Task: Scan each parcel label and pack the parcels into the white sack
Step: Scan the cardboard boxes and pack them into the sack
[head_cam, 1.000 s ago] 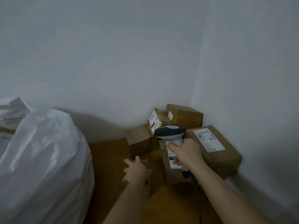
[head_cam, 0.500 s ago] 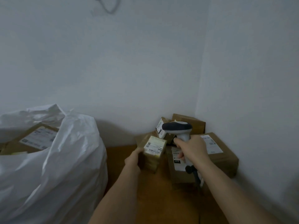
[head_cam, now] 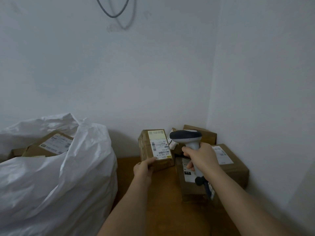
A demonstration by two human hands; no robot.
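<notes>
The white sack (head_cam: pixel 56 176) on the left already holds at least 1 labelled parcel (head_cam: pixel 49 145). The left hand (head_cam: pixel 144 169) grips a small parcel (head_cam: pixel 156 149), label up, while the right hand (head_cam: pixel 201 159) grips the scanner (head_cam: pixel 186 138) beside it. Several parcels (head_cam: pixel 228 162) lie in the corner, so I judge much work remains.

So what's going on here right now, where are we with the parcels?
The left hand holds up a small parcel, label facing the camera. The right hand grips the scanner beside it. More parcels lie in the corner on the wooden floor. The white sack on the left already holds at least one labelled box.
</notes>
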